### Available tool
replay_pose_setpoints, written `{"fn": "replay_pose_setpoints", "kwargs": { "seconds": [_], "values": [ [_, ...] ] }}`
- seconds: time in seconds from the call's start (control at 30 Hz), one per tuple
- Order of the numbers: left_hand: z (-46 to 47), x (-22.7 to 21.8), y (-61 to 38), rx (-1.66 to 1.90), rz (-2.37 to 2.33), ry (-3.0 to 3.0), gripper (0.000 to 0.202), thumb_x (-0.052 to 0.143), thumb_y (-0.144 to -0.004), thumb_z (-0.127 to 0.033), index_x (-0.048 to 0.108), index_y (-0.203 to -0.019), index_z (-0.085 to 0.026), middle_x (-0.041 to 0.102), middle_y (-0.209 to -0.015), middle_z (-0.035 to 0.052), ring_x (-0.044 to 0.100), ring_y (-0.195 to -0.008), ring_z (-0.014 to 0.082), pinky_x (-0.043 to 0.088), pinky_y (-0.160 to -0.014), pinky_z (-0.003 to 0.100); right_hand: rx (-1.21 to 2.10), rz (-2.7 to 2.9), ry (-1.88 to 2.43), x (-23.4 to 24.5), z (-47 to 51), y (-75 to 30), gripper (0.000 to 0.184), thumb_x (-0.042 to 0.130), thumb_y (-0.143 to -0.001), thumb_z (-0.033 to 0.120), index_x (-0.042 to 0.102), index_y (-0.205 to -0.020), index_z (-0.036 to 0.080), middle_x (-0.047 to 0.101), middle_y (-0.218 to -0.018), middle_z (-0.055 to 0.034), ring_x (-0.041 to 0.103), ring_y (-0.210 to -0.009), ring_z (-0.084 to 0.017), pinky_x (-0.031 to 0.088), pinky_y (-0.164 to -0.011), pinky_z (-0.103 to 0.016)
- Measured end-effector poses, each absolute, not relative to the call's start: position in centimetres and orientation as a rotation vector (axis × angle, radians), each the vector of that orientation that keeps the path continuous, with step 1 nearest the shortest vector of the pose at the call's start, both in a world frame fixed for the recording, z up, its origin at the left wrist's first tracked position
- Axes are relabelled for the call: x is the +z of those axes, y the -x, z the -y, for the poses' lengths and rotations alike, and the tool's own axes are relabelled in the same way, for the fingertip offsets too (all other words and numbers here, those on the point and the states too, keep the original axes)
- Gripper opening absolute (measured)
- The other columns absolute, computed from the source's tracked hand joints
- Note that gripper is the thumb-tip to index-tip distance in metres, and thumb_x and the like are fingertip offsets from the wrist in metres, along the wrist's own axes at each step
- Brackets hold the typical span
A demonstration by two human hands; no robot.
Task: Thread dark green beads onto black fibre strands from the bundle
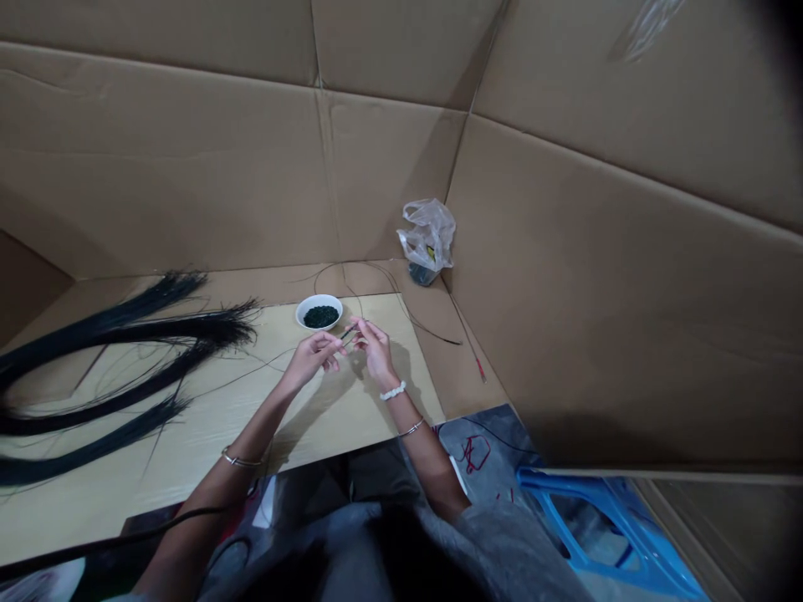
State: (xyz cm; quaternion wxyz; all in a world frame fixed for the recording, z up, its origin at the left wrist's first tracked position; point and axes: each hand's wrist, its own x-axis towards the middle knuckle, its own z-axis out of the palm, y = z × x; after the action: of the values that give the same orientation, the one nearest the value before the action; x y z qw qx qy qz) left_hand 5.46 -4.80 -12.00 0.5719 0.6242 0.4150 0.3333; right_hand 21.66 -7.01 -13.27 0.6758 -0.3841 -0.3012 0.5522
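Note:
My left hand (312, 355) and my right hand (375, 344) meet over a pale wooden board (207, 435), fingers pinched together. Between the fingertips runs a thin dark wire (349, 333), which loops away behind toward the cardboard wall. A small white bowl (319, 312) with dark green beads stands just beyond my hands. My right wrist wears a white bead bracelet and a thin bangle; my left forearm wears a bangle too.
Bundles of long black strands (119, 334) fan across the board's left side. A crumpled plastic bag (427, 239) sits in the far corner. Cardboard walls (595, 293) enclose the space. A blue plastic stool (602, 527) stands at lower right.

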Motion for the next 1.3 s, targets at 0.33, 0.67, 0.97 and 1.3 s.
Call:
{"fn": "replay_pose_setpoints", "kwargs": {
  "seconds": [0.33, 0.67, 0.97, 1.3],
  "values": [
    [4.4, -11.6, -5.2, 0.77, -0.977, -1.466, 0.05, 0.078, -0.075, -0.061, 0.067, -0.088, -0.014, 0.077, -0.088, 0.0103, 0.07, -0.062, 0.0182, 0.051, -0.055, 0.027, 1.23, 0.766, 0.896, -13.9, 7.2, -22.5, 0.033, 0.072, -0.083, 0.048, 0.081, -0.099, 0.021, 0.076, -0.096, -0.0047, 0.056, -0.071, -0.012, 0.042, -0.059, -0.021],
    [4.8, -11.6, -4.7, 0.803, -0.993, -1.501, 0.047, 0.085, -0.069, -0.053, 0.067, -0.088, -0.015, 0.074, -0.08, 0.0062, 0.07, -0.063, 0.0184, 0.054, -0.058, 0.028, 1.204, 0.7, 0.874, -14.0, 6.9, -22.5, 0.028, 0.074, -0.081, 0.046, 0.078, -0.088, 0.019, 0.073, -0.093, -0.0041, 0.053, -0.068, -0.011, 0.04, -0.056, -0.021],
    [5.1, -12.0, -4.0, 0.84, -1.01, -1.571, 0.04, 0.082, -0.075, -0.052, 0.071, -0.086, -0.015, 0.074, -0.08, 0.0066, 0.071, -0.068, 0.019, 0.056, -0.065, 0.028, 1.183, 0.693, 0.894, -14.2, 6.9, -22.6, 0.031, 0.075, -0.079, 0.049, 0.075, -0.085, 0.019, 0.073, -0.094, -0.0053, 0.054, -0.067, -0.011, 0.04, -0.055, -0.022],
    [5.3, -11.5, -4.1, 0.852, -1.021, -1.598, 0.041, 0.079, -0.078, -0.053, 0.071, -0.085, -0.014, 0.073, -0.083, 0.0078, 0.069, -0.062, 0.0176, 0.052, -0.057, 0.026, 1.17, 0.761, 0.932, -14.0, 7.0, -22.9, 0.029, 0.073, -0.081, 0.05, 0.075, -0.083, 0.021, 0.074, -0.097, -0.0061, 0.056, -0.069, -0.013, 0.042, -0.057, -0.022]
  ]
}}
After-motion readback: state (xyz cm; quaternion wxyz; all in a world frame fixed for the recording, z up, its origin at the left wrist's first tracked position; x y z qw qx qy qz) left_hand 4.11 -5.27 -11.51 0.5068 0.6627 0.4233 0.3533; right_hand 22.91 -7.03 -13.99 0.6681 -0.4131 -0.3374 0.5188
